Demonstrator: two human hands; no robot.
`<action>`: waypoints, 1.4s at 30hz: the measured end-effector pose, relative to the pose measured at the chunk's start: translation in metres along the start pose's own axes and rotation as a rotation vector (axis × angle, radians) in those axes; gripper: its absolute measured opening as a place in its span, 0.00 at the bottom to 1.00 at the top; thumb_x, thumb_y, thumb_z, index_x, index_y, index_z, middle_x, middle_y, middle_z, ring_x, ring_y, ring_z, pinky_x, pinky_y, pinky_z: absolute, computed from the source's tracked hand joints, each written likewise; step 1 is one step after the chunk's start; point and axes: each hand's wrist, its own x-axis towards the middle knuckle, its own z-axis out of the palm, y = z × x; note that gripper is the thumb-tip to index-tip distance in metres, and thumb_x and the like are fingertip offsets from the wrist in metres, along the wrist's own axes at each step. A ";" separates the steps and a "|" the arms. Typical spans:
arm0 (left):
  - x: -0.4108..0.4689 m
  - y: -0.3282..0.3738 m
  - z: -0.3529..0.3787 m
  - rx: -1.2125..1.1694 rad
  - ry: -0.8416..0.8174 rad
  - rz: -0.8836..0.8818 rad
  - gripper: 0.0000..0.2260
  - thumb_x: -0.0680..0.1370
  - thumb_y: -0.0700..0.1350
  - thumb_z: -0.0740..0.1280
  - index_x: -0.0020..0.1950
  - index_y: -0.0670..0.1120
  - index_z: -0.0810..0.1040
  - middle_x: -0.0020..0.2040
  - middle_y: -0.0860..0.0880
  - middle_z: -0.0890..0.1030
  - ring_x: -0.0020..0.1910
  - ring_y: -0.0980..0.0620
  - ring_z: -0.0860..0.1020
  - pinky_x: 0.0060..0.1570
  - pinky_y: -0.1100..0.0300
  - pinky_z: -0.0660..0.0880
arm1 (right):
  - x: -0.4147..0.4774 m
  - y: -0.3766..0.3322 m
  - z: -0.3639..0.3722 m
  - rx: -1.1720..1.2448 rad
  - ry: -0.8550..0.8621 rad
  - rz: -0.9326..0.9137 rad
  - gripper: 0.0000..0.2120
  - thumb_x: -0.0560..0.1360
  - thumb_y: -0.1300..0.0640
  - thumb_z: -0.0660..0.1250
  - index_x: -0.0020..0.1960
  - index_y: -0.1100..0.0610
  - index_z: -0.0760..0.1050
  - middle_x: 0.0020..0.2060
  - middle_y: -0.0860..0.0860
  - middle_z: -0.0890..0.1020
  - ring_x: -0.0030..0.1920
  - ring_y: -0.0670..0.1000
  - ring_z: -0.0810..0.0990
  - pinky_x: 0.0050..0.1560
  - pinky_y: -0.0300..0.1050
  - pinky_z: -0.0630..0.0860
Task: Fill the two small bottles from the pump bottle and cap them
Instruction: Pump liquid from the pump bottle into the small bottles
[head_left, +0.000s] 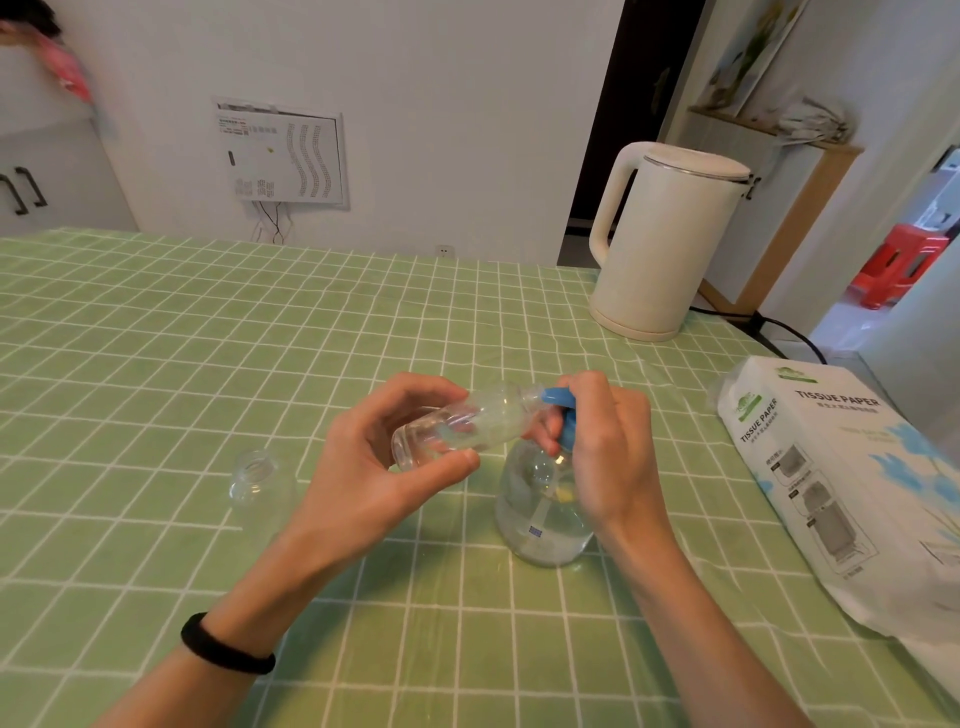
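Open tablecloth (156, 338) left; kettle (660, 244), tissue pack (831, 483) block right side.

Left hand (384, 457) just left of the pump bottle (543, 519) and level with its top. Thumb below and curled fingers above grip a small bottle (457, 428) lying nearly on its side. The forearm enters from lower left, with a black band (226, 644) on the wrist. Right hand (610, 452) sits over the pump bottle's top, fingers curled down round the blue pump head (563, 410), bare forearm entering from lower right.
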 end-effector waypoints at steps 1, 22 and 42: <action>-0.001 0.000 0.000 0.005 -0.003 -0.002 0.19 0.70 0.46 0.79 0.60 0.48 0.82 0.57 0.48 0.87 0.56 0.45 0.86 0.56 0.45 0.84 | 0.000 0.001 0.000 -0.015 0.002 -0.010 0.23 0.78 0.53 0.55 0.26 0.56 0.69 0.23 0.52 0.74 0.29 0.45 0.77 0.38 0.41 0.75; -0.002 0.000 0.002 -0.009 -0.003 -0.019 0.19 0.69 0.46 0.79 0.59 0.48 0.82 0.57 0.48 0.87 0.57 0.46 0.86 0.58 0.45 0.83 | -0.002 0.003 0.000 -0.057 0.009 -0.026 0.23 0.78 0.52 0.55 0.25 0.54 0.67 0.23 0.50 0.74 0.29 0.47 0.76 0.39 0.48 0.73; -0.002 0.002 0.002 -0.031 0.013 -0.035 0.20 0.68 0.47 0.79 0.59 0.47 0.82 0.57 0.46 0.86 0.55 0.46 0.86 0.55 0.49 0.84 | -0.002 0.003 0.000 -0.037 0.009 0.016 0.27 0.80 0.47 0.54 0.24 0.54 0.67 0.24 0.53 0.74 0.32 0.46 0.81 0.45 0.48 0.79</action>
